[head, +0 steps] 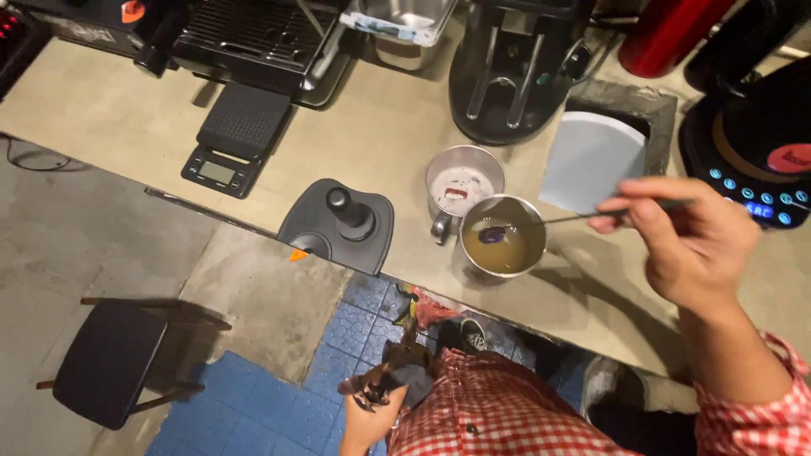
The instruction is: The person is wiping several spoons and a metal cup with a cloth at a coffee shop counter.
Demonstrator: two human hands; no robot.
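My right hand [688, 239] pinches a long thin spoon [574, 216] whose bowl, holding something purple, hovers over a metal pitcher [500, 241] filled with a brownish liquid at the counter's front edge. Just behind it stands a second metal pitcher [464, 184], nearly empty, with whitish residue inside. My left hand [376, 405] is down by my waist, below the counter, closed around a dark crumpled object that I cannot identify. I wear a red and white checked shirt.
On the concrete counter [110, 110] are a black tamping mat with a tamper [342, 221], a small digital scale [232, 139], an espresso machine drip tray [253, 38], a grinder [515, 67] and a blender base with lit buttons [756, 165]. A black stool [110, 363] stands on the floor at left.
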